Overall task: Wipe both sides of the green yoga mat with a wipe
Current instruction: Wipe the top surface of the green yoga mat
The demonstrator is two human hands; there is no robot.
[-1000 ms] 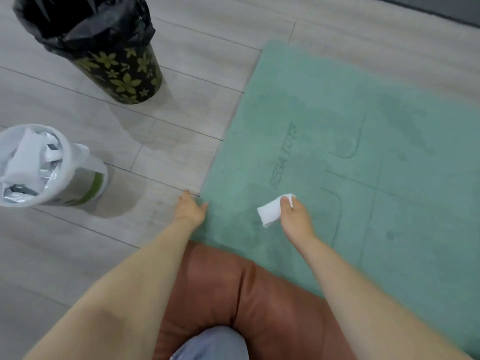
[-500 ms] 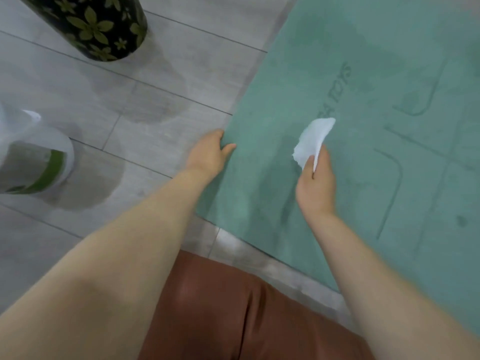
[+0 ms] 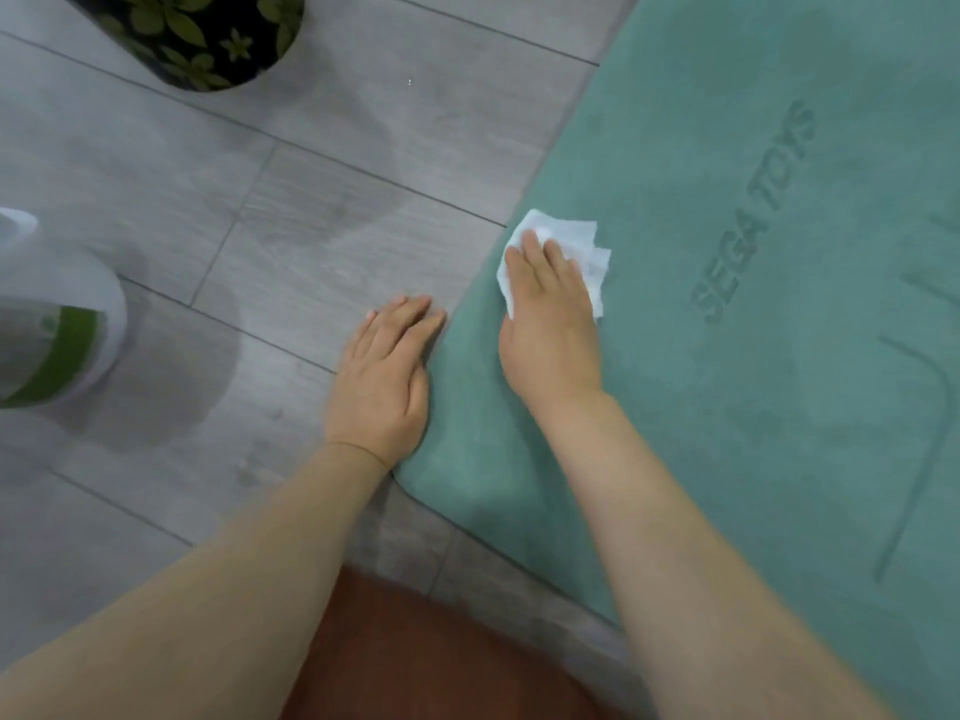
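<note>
The green yoga mat (image 3: 727, 330) lies flat on the grey floor and fills the right side of the head view, with embossed lettering and lines on its top face. My right hand (image 3: 550, 330) presses a crumpled white wipe (image 3: 587, 252) flat onto the mat near its left edge, fingers straight over the wipe. My left hand (image 3: 384, 371) rests flat on the floor with straight fingers, its inner side touching the mat's left edge near the corner.
A black bin with a green flower pattern (image 3: 208, 39) stands on the floor at the top left. A white and green container (image 3: 57, 335) sits at the left edge. A brown cushion (image 3: 441, 657) lies at the bottom, just short of the mat's near corner.
My right hand has lowered the wipe from a raised pinch onto the mat and moved left to the edge. My left hand has let go of the mat's edge and lies flat.
</note>
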